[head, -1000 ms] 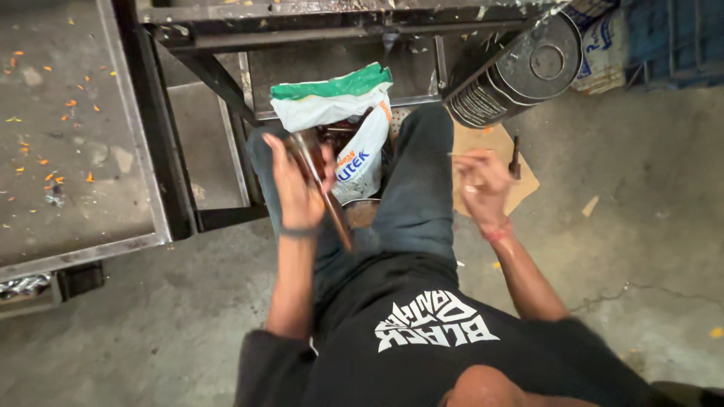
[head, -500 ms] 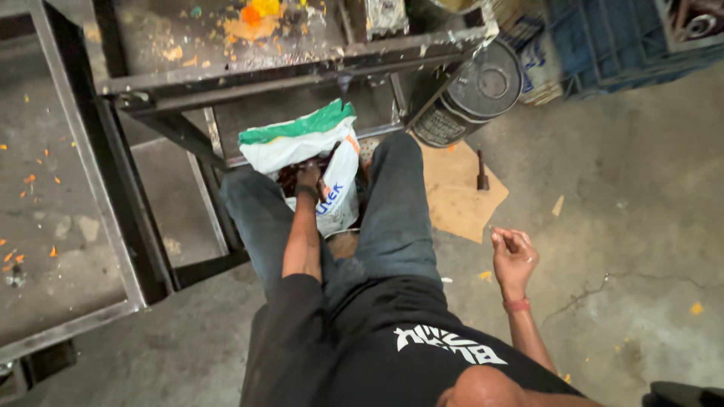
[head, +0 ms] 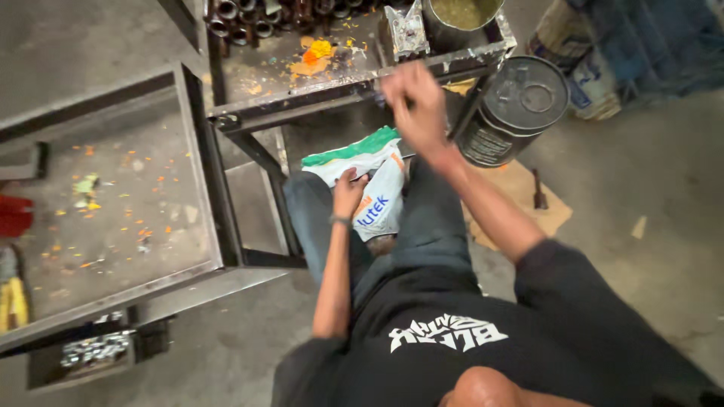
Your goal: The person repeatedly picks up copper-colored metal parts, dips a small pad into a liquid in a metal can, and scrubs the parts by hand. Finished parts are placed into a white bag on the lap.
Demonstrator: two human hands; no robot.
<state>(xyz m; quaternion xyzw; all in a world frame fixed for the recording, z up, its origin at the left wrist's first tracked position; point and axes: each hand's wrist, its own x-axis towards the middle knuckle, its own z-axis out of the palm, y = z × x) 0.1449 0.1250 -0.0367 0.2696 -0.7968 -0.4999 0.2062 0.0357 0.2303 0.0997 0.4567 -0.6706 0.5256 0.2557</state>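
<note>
I sit on the floor in a black printed shirt and jeans. A white and green plastic bag [head: 369, 169] lies between my knees. My left hand [head: 347, 194] is at the bag's mouth with its fingers tucked into it and hidden. A dark band circles that wrist. My right hand [head: 416, 102] is raised and blurred in front of the edge of the metal table [head: 302, 94], fingers curled. Whether it holds anything is unclear.
A dark round tin [head: 513, 109] leans by the table's right leg, over a piece of cardboard [head: 528, 207]. On the table are orange paint blotches [head: 313, 56], several pipes [head: 256, 15] and a metal container [head: 460, 19]. A steel frame tray [head: 113, 196] stands to the left.
My left hand, which held a thin rod up a second ago, went down into the bag. My right hand swung from low by my side up to the table edge.
</note>
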